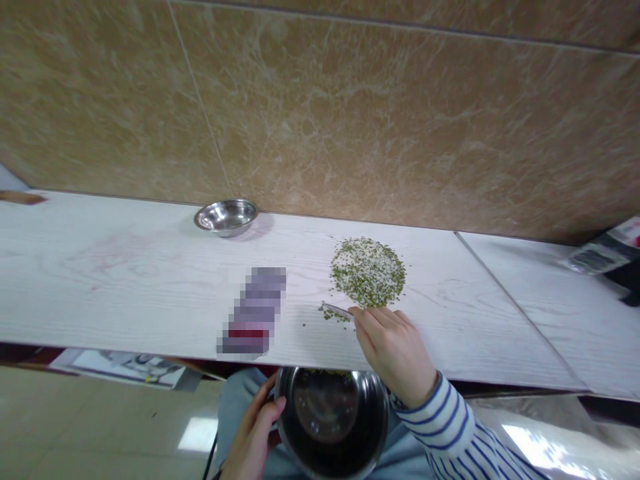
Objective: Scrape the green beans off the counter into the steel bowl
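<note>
One hand (pixel 393 353) pinches blade (pixel 336 310), other hand (pixel 253 433) grips bowl (pixel 333 427).

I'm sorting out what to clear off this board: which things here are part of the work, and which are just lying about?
In use: right hand, flat blade, green grains, left hand, deep steel bowl.

Lying about: small steel bowl, blurred object, printed bag.

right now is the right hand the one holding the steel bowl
No, the left hand grips the rim of the steel bowl, while the right hand holds a thin flat scraper beside the green-and-white grains.
</note>
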`<state>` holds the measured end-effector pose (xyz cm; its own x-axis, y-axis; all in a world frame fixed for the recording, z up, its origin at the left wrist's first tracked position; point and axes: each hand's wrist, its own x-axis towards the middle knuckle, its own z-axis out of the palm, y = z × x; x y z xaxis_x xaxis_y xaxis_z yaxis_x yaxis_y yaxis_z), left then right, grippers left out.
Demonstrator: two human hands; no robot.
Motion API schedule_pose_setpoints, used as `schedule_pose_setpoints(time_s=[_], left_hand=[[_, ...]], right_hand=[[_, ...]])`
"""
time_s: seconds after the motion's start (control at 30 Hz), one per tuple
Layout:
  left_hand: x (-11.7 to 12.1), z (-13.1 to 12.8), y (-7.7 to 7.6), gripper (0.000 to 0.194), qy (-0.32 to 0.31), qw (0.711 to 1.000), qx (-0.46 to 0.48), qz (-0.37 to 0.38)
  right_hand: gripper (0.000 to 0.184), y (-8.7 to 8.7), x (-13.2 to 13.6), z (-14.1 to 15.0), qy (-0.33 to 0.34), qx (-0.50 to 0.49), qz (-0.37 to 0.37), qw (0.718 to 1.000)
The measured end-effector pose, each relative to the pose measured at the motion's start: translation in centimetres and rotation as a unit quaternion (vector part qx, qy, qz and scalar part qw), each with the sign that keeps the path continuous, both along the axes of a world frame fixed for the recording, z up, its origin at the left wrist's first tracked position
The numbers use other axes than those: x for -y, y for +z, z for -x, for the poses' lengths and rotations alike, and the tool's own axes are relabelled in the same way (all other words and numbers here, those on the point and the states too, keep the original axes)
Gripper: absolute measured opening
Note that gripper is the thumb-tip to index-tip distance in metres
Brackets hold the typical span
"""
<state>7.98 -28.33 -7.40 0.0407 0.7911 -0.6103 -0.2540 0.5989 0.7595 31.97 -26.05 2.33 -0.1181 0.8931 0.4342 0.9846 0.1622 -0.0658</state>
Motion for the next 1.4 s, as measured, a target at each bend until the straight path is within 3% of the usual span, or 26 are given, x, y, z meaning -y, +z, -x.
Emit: schedule_pose_setpoints(time_s=[0.27, 0.5, 0.8, 1.1, 1.27, 1.4], left_hand=[[-0.1, 0.0, 0.6, 0.052, 0.002, 1.0, 0.012, -0.009], [0.0, 0.1, 0.6, 0.05, 0.02, 1.0, -0.003, -0.014], [0.0, -0.4, 0.3, 0.051, 0.04, 0.999, -0.001, -0.004], [-0.1, 0.2, 0.5, 0.056, 0.007, 1.0, -0.017, -0.009], [-0.2, 0.2, 0.4, 0.056, 0.004, 1.0, -0.005, -0.007], [-0.2, 0.0, 0.3, 0.052, 0.023, 1.0, -0.014, -0.014]], right_hand=[[0.022, 0.0, -1.1, 0.6, -0.017, 0.033, 0.015, 0.999], [0.023, 0.1, -0.9, 1.4, 0.019, 0.03, 0.04, 0.999], [0.021, 0.4, 0.5, 1.5, 0.045, 0.001, 0.012, 0.999], [0.018, 0.1, 0.1, 3.1, 0.083, 0.006, 0.019, 0.996], [0.018, 0.0, 0.7, 2.6, 0.105, -0.014, 0.014, 0.994], [0.019, 0.3, 1.1, 1.5, 0.085, -0.024, 0.002, 0.996]])
